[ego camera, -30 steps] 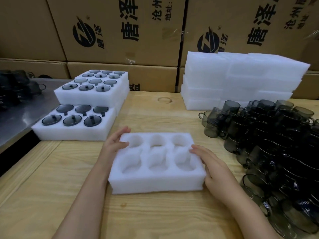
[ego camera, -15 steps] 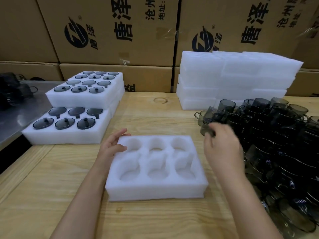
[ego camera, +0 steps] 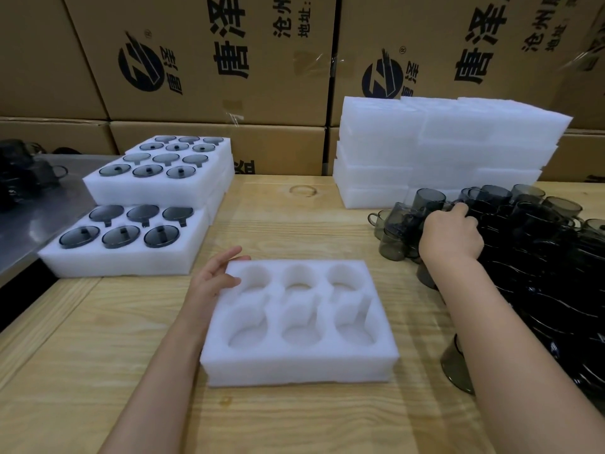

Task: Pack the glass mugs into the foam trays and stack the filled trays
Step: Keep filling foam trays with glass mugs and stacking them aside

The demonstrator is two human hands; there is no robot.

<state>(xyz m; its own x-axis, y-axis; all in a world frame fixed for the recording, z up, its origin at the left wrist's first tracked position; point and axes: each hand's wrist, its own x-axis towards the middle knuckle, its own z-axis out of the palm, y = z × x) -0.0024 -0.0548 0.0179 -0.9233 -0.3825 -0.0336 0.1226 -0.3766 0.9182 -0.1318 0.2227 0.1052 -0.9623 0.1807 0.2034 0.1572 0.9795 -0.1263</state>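
An empty white foam tray [ego camera: 294,365] with six round pockets lies on the wooden table in front of me. My left hand [ego camera: 212,280] rests on its far left corner, fingers straight and thumb on the top face. At the right lies a heap of smoky dark glass mugs [ego camera: 540,257]. My right hand [ego camera: 451,237] reaches into the heap's left side with its back toward me. Its fingers curl over a glass mug [ego camera: 471,198] near the top. At the left stand filled trays: a low one [ego camera: 124,260] in front and a higher stack [ego camera: 154,191] behind it.
A stack of empty foam trays [ego camera: 442,149] stands at the back right, just behind the mugs. Printed cardboard boxes [ego camera: 212,60] wall off the back. A metal surface [ego camera: 32,217] with more dark glassware [ego camera: 19,172] adjoins the table at the left.
My right hand left the tray's right edge and moved up and right into the mug heap. My left hand has stayed at the tray's left corner.
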